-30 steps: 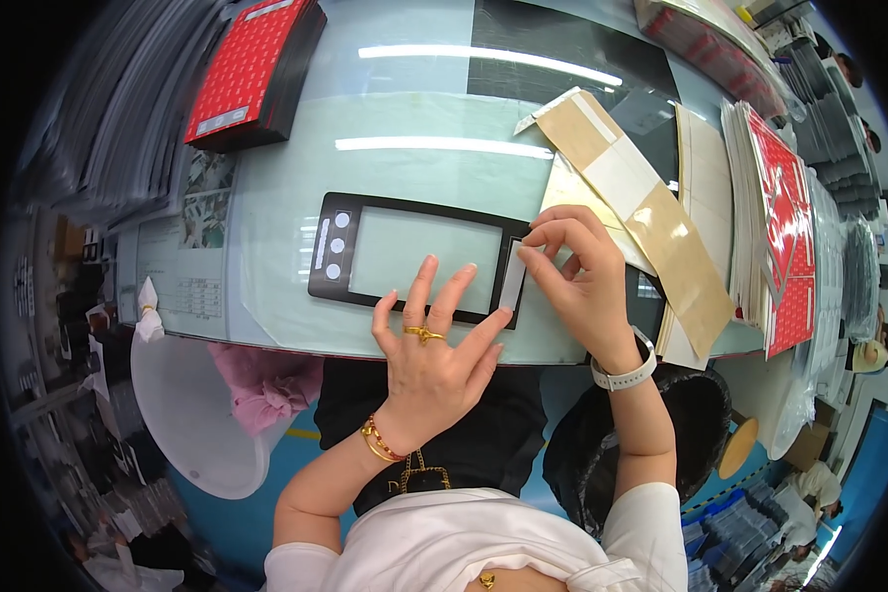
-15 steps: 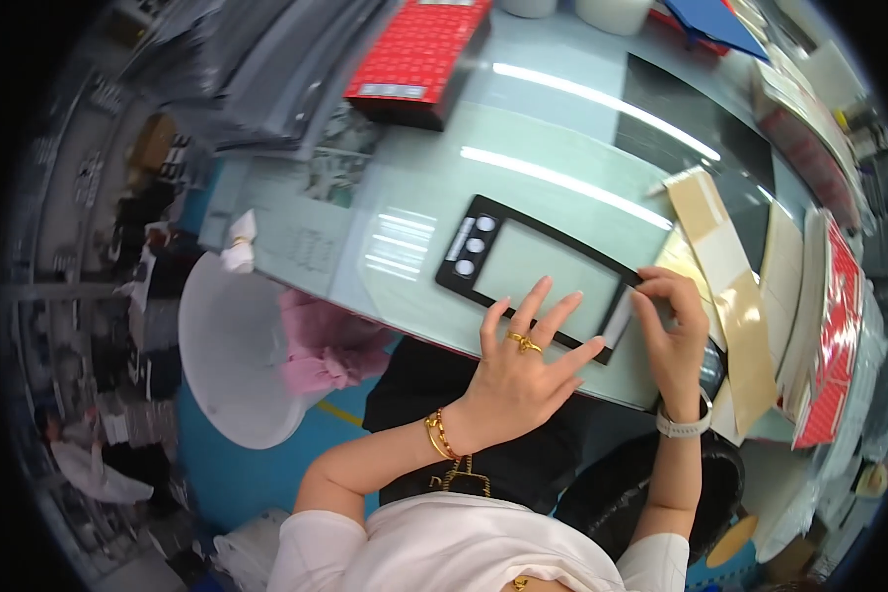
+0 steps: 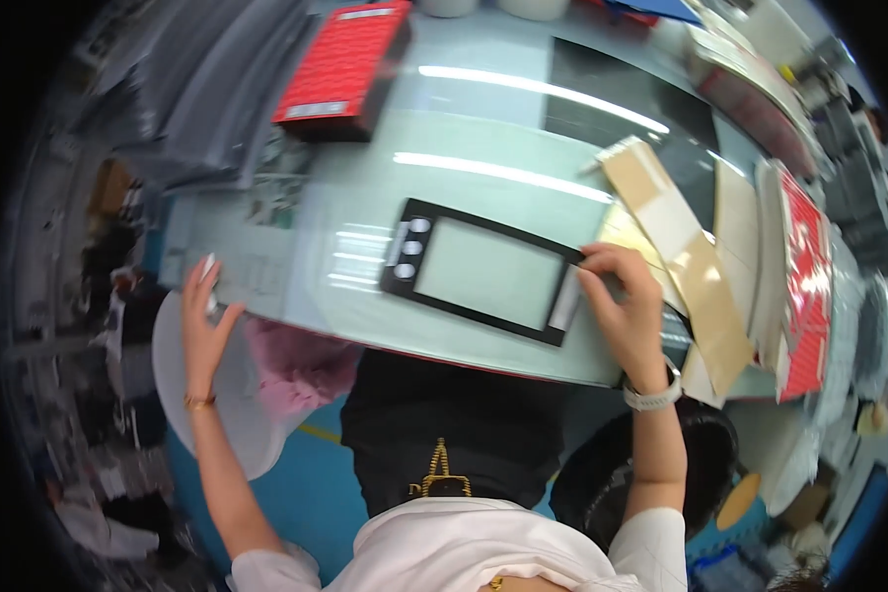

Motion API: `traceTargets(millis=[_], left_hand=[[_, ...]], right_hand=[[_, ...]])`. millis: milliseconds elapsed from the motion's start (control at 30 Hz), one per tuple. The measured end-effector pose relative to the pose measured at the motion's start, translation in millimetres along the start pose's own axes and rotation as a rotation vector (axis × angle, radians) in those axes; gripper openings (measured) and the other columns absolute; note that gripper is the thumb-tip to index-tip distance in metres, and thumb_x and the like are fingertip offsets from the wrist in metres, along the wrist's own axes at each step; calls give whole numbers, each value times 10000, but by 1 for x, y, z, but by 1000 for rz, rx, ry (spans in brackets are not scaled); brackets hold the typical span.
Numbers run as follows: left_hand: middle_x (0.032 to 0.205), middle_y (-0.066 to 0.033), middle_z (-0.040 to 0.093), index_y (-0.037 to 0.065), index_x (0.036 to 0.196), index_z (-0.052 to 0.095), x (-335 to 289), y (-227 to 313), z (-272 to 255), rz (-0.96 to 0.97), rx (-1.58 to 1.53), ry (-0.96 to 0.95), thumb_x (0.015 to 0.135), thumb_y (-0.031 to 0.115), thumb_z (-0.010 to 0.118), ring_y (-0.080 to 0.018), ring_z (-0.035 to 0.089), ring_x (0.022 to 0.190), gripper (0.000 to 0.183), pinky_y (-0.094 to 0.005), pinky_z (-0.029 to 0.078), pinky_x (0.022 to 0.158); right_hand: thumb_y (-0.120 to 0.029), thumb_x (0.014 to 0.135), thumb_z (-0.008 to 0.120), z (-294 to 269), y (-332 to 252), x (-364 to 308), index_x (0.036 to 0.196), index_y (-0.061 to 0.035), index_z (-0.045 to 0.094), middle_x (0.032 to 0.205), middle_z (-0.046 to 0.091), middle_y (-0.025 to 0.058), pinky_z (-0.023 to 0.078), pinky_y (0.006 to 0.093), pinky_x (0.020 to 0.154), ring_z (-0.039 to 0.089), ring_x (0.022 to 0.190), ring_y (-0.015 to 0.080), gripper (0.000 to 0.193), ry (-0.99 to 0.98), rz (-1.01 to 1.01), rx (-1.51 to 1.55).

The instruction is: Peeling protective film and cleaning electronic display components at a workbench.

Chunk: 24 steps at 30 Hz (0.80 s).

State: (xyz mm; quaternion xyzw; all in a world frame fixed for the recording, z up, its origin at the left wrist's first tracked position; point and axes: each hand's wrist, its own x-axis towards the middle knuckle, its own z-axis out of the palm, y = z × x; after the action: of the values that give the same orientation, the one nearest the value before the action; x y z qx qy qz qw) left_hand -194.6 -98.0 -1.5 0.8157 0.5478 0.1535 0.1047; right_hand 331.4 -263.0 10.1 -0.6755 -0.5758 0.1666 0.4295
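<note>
A flat panel with a black frame and a pale see-through window (image 3: 397, 281) lies on the glass-topped table. Round white marks and a small label sit at its left end, and a pale strip (image 3: 565, 299) at its right. My right hand (image 3: 627, 306) pinches the panel's upper right corner between thumb and fingers. Far to the left, my left hand (image 3: 205, 331) reaches over the table edge to a crumpled white tissue (image 3: 211, 304). Its fingers are stretched over the tissue, partly hiding it, while the thumb stands apart.
A red box (image 3: 345, 59) stands at the back, beside stacked grey sheets (image 3: 217, 89). Tan strips (image 3: 705, 286) and a red-and-white packet (image 3: 807, 286) lie on the right. Below the left table edge is a white bin (image 3: 183, 380) beside pink cloth (image 3: 301, 365).
My left hand has left the panel and swung far left to the tissue. My right hand stays at the panel's corner. The whole view has shifted.
</note>
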Motion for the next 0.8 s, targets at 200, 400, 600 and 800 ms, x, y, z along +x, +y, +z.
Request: traceTargets(millis=[200, 400, 600, 800], left_hand=[[1505, -122, 521, 108, 1440, 553, -23, 29, 4, 95, 113, 56, 825, -85, 659, -302, 469, 1415, 654, -382, 393, 1124], [1230, -134, 700, 33, 1228, 634, -27, 45, 6, 91, 19, 169, 837, -105, 639, -309, 675, 1137, 415, -382, 517, 964], [1091, -89, 716, 62, 1103, 691, -13, 155, 7, 510, 12, 114, 752, -70, 713, -301, 692, 951, 376, -397, 543, 854], [932, -61, 657, 79, 1037, 746, -12, 245, 22, 730, -222, -26, 709, -4, 773, -258, 668, 844, 340, -394, 577, 733]], right_hand=[[-9, 836, 733, -3, 0, -2, 925, -5, 682, 1066, 727, 114, 506, 326, 886, 660, 970, 235, 103, 15, 21, -12], [-7, 827, 743, -4, 1, -3, 899, -7, 685, 1059, 724, 102, 508, 334, 889, 654, 982, 241, 92, 16, 18, 4], [-15, 826, 753, -2, 4, -3, 887, -12, 673, 1049, 714, 88, 526, 343, 823, 648, 949, 252, 101, 30, -9, -2], [-13, 826, 757, -1, 6, -4, 883, -10, 668, 1054, 711, 87, 531, 341, 814, 649, 936, 246, 106, 39, -7, 1]])
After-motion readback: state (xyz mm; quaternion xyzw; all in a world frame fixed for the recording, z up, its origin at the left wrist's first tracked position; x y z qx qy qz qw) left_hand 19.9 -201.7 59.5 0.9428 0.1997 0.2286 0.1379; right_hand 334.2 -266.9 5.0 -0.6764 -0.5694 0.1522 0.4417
